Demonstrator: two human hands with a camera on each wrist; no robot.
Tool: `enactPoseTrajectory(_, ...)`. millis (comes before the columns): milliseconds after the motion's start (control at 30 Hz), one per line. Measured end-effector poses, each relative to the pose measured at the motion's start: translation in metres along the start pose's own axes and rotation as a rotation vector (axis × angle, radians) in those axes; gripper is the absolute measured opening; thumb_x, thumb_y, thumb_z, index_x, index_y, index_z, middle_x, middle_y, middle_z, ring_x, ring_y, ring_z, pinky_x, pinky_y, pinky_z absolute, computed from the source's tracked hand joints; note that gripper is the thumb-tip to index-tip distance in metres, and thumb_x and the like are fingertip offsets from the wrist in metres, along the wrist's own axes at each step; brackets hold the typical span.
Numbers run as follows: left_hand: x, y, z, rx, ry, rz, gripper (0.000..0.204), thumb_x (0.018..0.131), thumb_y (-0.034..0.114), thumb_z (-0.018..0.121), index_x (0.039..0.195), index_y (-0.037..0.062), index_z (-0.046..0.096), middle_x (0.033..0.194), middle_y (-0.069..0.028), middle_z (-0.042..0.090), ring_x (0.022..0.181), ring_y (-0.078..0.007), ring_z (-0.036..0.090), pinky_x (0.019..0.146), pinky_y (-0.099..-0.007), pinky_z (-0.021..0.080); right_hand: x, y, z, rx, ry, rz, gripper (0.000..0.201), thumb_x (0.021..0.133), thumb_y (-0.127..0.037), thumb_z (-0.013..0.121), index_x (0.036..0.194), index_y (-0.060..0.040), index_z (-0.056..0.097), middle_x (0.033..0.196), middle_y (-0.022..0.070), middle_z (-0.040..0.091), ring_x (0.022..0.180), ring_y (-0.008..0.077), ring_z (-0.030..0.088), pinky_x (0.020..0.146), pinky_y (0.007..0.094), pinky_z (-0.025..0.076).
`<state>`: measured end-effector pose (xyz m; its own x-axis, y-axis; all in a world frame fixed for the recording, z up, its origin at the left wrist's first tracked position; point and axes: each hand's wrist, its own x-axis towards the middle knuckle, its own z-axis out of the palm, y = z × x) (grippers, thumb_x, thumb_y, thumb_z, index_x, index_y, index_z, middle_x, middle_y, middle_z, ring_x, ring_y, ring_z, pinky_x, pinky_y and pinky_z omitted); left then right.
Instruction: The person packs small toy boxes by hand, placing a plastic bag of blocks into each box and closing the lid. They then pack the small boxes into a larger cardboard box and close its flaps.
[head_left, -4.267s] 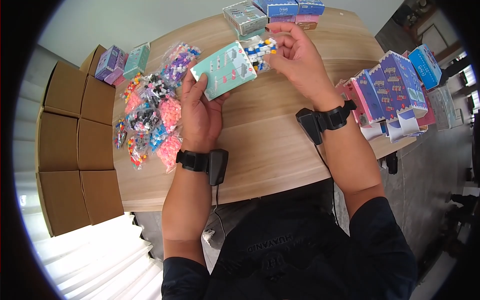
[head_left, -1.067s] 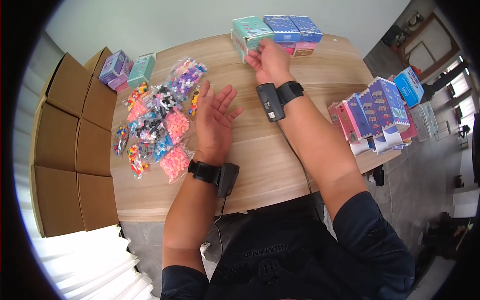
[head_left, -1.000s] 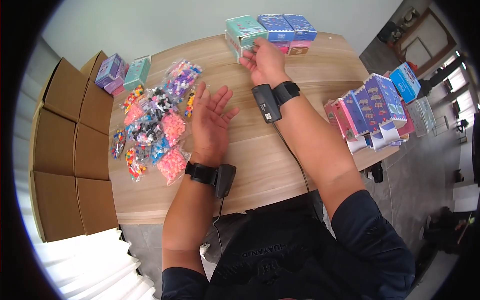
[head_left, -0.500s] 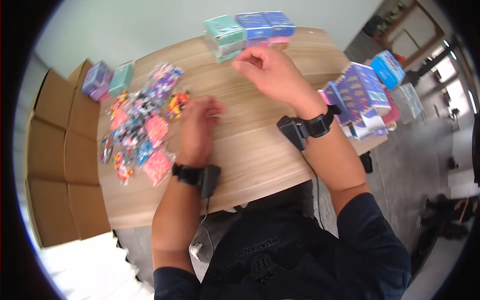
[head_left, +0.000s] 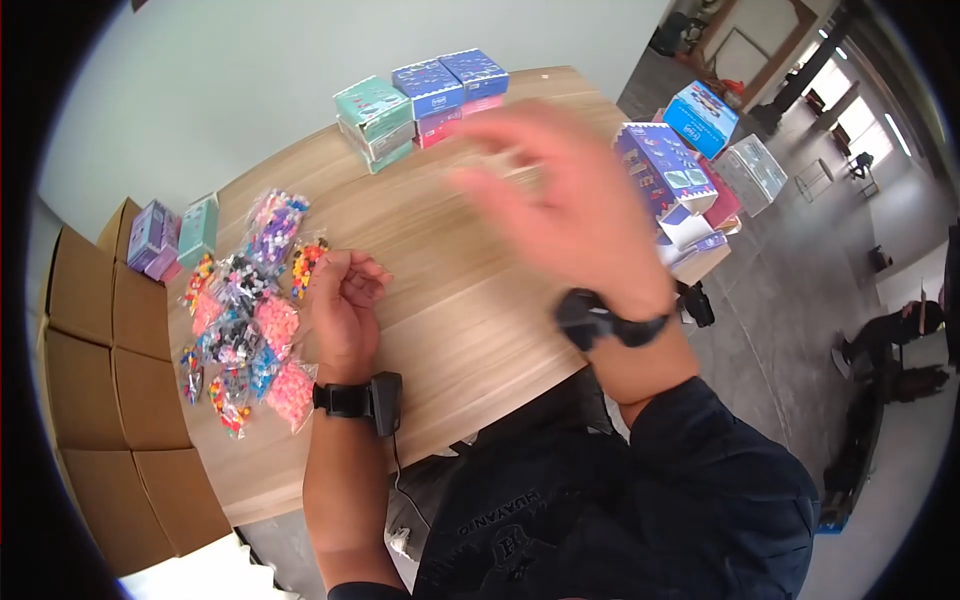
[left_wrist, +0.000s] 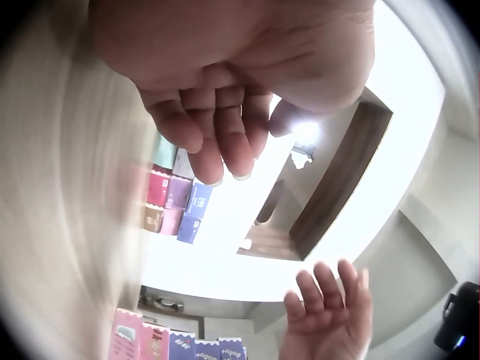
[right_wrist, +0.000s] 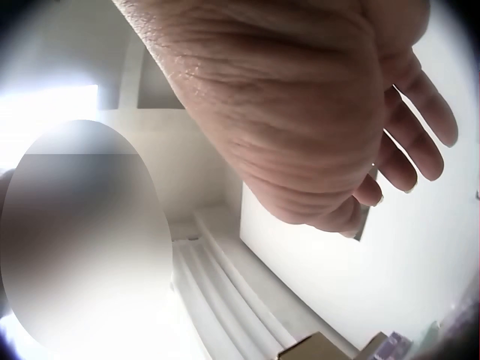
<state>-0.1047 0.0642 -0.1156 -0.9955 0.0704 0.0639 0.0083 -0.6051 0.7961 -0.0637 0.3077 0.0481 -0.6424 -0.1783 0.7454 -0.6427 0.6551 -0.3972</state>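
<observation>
In the head view my left hand [head_left: 345,305] is near the table's left side, its fingers loosely curled and holding nothing. Just beside its fingers lies a clear bag of red, yellow and orange pieces [head_left: 308,265]. My right hand [head_left: 575,205], blurred by motion, is raised over the right part of the table with nothing in its relaxed fingers. The blue-purple box [head_left: 665,165] is the thing closest to it on the right. In the left wrist view the same right hand [left_wrist: 330,311] shows an empty palm. The right wrist view shows its fingers [right_wrist: 412,142] spread slightly.
Several bags of small coloured pieces [head_left: 240,335] lie along the left. Teal [head_left: 375,110] and blue [head_left: 428,85] boxes are stacked at the back. Brown cartons [head_left: 85,390] line the left edge. A light-blue box [head_left: 700,118] stands at the far right.
The teal box and the bag, held 4.3 s ago, have left my hands. My right hand has left the back teal stack and swung right; my left fingers have curled. The head view has turned right.
</observation>
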Motion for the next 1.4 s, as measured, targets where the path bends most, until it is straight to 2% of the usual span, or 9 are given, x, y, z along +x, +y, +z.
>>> enactPoseTrajectory(100, -0.003, -0.002, 0.003, 0.031, 0.002, -0.017, 0.023, 0.106, 0.021, 0.053, 0.102, 0.0024, 0.066, 0.088, -0.01, 0.072, 0.078, -0.02, 0.07, 0.07, -0.0303, 0.05, -0.025, -0.002, -0.076, -0.295, 0.142, 0.094, 0.038, 0.089, -0.016, 0.081, 0.124, -0.004, 0.071, 0.115, 0.0094, 0.072, 0.108, 0.0228, 0.068, 0.087, 0.0373, 0.054)
enactPoseTrajectory(200, -0.006, -0.003, 0.01, 0.055, -0.023, -0.035, 0.025, 0.106, 0.024, 0.053, 0.102, 0.0031, 0.065, 0.089, -0.0086, 0.07, 0.08, -0.0187, 0.067, 0.071, -0.0303, 0.049, -0.043, 0.006, -0.108, -0.563, 0.104, 0.215, 0.041, 0.087, -0.015, 0.08, 0.125, -0.0044, 0.069, 0.119, 0.0167, 0.069, 0.108, 0.0364, 0.068, 0.089, 0.0409, 0.055)
enactPoseTrajectory(600, -0.003, -0.004, -0.006, 0.046, -0.043, -0.023, 0.026, 0.106, 0.027, 0.055, 0.107, 0.0034, 0.066, 0.092, -0.0091, 0.072, 0.085, -0.0216, 0.071, 0.074, -0.0308, 0.053, -0.066, 0.033, -0.095, -0.678, 0.125, 0.295, 0.049, 0.089, -0.015, 0.078, 0.135, -0.0083, 0.066, 0.144, 0.0185, 0.057, 0.123, 0.035, 0.063, 0.088, 0.0408, 0.059)
enactPoseTrajectory(767, -0.001, -0.003, -0.008, 0.068, -0.096, -0.064, 0.038, 0.108, 0.036, 0.05, 0.116, 0.0014, 0.066, 0.099, -0.0128, 0.074, 0.094, -0.0247, 0.073, 0.074, -0.0329, 0.056, -0.063, 0.008, -0.087, -0.35, 0.11, 0.247, 0.06, 0.084, -0.001, 0.076, 0.142, -0.005, 0.061, 0.15, 0.0157, 0.055, 0.138, 0.0314, 0.054, 0.113, 0.0432, 0.044)
enactPoseTrajectory(1000, -0.011, 0.012, 0.017, -0.095, -0.404, -0.349, 0.082, 0.105, 0.068, 0.043, 0.157, 0.0048, 0.038, 0.131, -0.0228, 0.064, 0.118, -0.0279, 0.067, 0.072, -0.0358, 0.066, -0.028, -0.016, -0.019, 0.047, -0.557, -0.097, 0.071, 0.073, -0.002, 0.079, 0.141, -0.0125, 0.064, 0.148, 0.0179, 0.056, 0.131, 0.0379, 0.059, 0.105, 0.0459, 0.05)
enactPoseTrajectory(1033, -0.012, 0.011, 0.014, -0.087, -0.432, -0.381, 0.076, 0.105, 0.058, 0.053, 0.16, 0.0087, 0.035, 0.133, -0.0185, 0.064, 0.113, -0.0245, 0.069, 0.069, -0.0334, 0.065, -0.026, -0.017, -0.006, 0.05, -0.605, -0.141, 0.069, 0.073, -0.001, 0.077, 0.14, -0.0145, 0.065, 0.146, 0.0181, 0.057, 0.128, 0.0397, 0.06, 0.103, 0.047, 0.051)
enactPoseTrajectory(1133, -0.009, 0.007, 0.01, 0.171, -0.349, -0.404, 0.067, 0.104, 0.044, 0.062, 0.156, 0.0077, 0.041, 0.131, -0.0128, 0.066, 0.107, -0.0196, 0.071, 0.068, -0.032, 0.064, -0.023, -0.009, 0.022, 0.071, -0.611, -0.206, 0.079, 0.069, -0.004, 0.083, 0.143, -0.0208, 0.064, 0.153, 0.0146, 0.053, 0.13, 0.0378, 0.058, 0.104, 0.0461, 0.05)
enactPoseTrajectory(1333, -0.011, 0.013, 0.016, 0.008, -0.249, -0.442, 0.055, 0.1, 0.032, 0.064, 0.146, 0.0066, 0.052, 0.118, -0.0047, 0.07, 0.096, -0.0143, 0.07, 0.056, -0.0294, 0.055, 0.007, 0.007, 0.033, 0.19, -0.504, -0.287, 0.064, 0.084, -0.017, 0.081, 0.144, -0.0084, 0.061, 0.147, 0.0162, 0.059, 0.13, 0.0324, 0.06, 0.106, 0.0448, 0.05)
enactPoseTrajectory(1400, -0.005, 0.009, 0.006, -0.244, -0.306, -0.41, 0.055, 0.099, 0.031, 0.066, 0.147, 0.0094, 0.052, 0.111, -0.0022, 0.071, 0.089, -0.0136, 0.069, 0.056, -0.0289, 0.052, 0.011, 0.048, 0.049, 0.803, -0.156, -0.044, 0.052, 0.097, -0.029, 0.07, 0.14, -0.0008, 0.06, 0.141, 0.0155, 0.063, 0.126, 0.0286, 0.063, 0.105, 0.0421, 0.051)
